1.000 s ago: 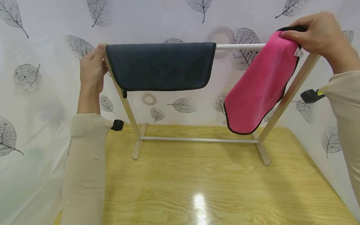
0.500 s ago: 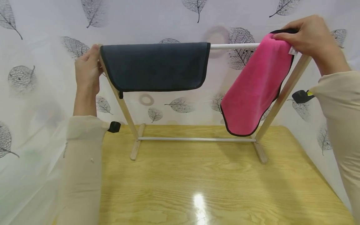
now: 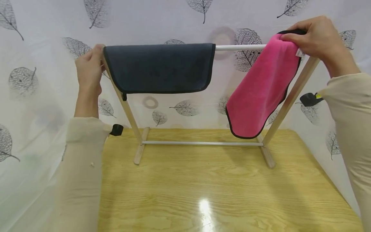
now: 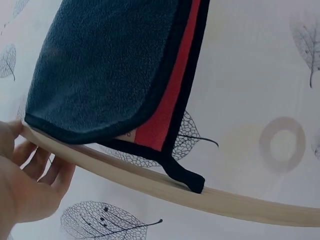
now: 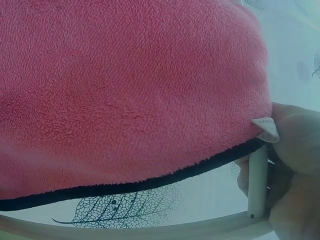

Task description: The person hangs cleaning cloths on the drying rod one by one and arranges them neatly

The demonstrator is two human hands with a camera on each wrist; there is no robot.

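Note:
A dark grey towel (image 3: 159, 69) with black edging hangs folded over the left part of the rack's white top rail (image 3: 240, 47). In the left wrist view, red shows inside its fold and a black loop (image 4: 185, 175) dangles from a corner. My left hand (image 3: 89, 69) holds the top of the rack's left wooden post (image 4: 130, 175), fingers behind it, beside the towel's edge. At the rail's right end, my right hand (image 3: 320, 38) pinches the top of a pink towel (image 3: 261, 90) with black edging. It drapes down slantwise, and a small white tag (image 5: 266, 130) sticks out near the hand.
The wooden rack's feet (image 3: 268, 156) stand on a yellow wood-grain table (image 3: 185, 187), joined by a white lower bar (image 3: 203, 143). Close behind hangs a pale curtain (image 3: 58, 19) with leaf prints. The right post (image 3: 295, 90) slopes outward below my right hand.
The head view has shifted slightly, so everything sits a little further left in it. Both hands keep their holds, and the towels hang almost as before.

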